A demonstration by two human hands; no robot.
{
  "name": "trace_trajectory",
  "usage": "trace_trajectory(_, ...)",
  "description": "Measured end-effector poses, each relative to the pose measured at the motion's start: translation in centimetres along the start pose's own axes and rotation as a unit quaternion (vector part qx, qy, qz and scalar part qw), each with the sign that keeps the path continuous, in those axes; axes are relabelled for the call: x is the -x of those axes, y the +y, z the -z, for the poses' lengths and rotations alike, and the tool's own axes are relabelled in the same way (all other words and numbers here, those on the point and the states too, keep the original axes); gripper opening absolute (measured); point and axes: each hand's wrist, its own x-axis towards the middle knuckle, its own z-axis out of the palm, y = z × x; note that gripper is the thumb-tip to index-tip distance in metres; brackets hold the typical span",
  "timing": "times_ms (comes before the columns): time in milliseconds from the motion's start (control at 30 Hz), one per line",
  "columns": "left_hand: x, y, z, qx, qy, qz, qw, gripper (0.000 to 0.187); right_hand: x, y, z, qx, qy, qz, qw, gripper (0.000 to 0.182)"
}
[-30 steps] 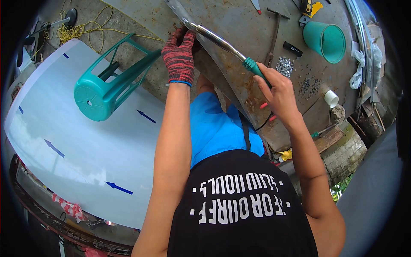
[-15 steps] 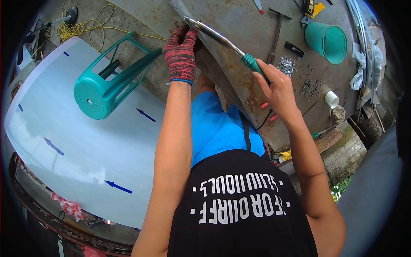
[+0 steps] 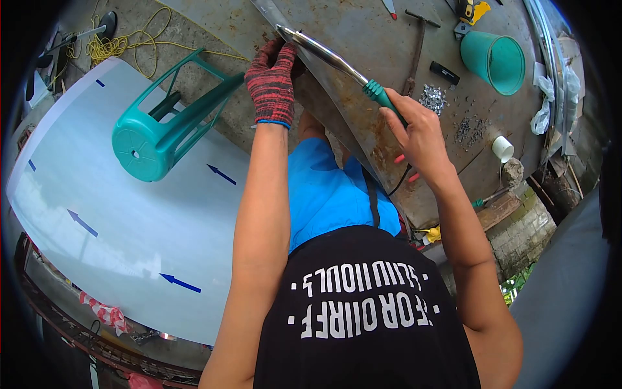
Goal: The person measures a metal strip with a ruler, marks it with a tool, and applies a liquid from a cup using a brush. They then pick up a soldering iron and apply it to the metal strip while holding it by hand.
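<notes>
My right hand (image 3: 420, 129), bare, is wrapped around the green handle of a large soldering iron (image 3: 332, 59) with a shiny metal barrel. The iron's tip rests at the edge of a long thin piece of sheet metal (image 3: 321, 81) that slants along the worktable's near side. Just left of the tip is my left hand (image 3: 271, 87), in a red-and-black knit glove, pinching that metal's edge; some of its fingertips are hidden beneath. A small pile of shiny metal bits (image 3: 433, 99) lies beyond my right hand, near a hammer (image 3: 418, 52).
The rusty metal worktable (image 3: 369, 123) also bears a green bucket (image 3: 494, 63), a black cylinder (image 3: 444, 72), a white cup (image 3: 502, 149) and red-handled tool (image 3: 408, 167). To the left, a green stool (image 3: 144, 146) lies against a car windshield-like panel (image 3: 129, 220) with blue arrows. Yellow rope (image 3: 103, 48) lies behind.
Both hands, the soldering iron and the sheet metal hold nearly the same place. Only a very slight shift of the whole view shows.
</notes>
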Motion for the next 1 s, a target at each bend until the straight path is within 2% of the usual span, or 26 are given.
trace_trajectory(267, 0.1, 0.0, 0.1, -0.013, -0.001, 0.018, 1.0, 0.033, 0.2, 0.0, 0.3, 0.005, 0.004, 0.001, 1.0, 0.034)
trace_trajectory(700, 0.0, 0.0, -0.1, -0.003, 0.0, -0.004, 1.0, 0.032, 0.5, 0.4, 0.6, 0.008, 0.0, 0.0, 1.0, 0.033)
trace_trajectory(767, 0.4, 0.4, -0.1, -0.001, -0.006, 0.024, 1.0, 0.036, 0.6, 0.6, 0.5, 0.001, 0.013, 0.014, 1.0, 0.033)
trace_trajectory(900, 0.4, 0.5, -0.3, -0.004, -0.007, 0.018, 1.0, 0.036, 1.1, 0.5, 0.8, 0.006, 0.011, 0.016, 1.0, 0.033)
trace_trajectory(1000, 0.4, 0.5, -0.2, -0.018, -0.003, 0.015, 1.0, 0.037, 1.9, 0.1, 1.4, -0.018, 0.023, -0.007, 1.0, 0.033)
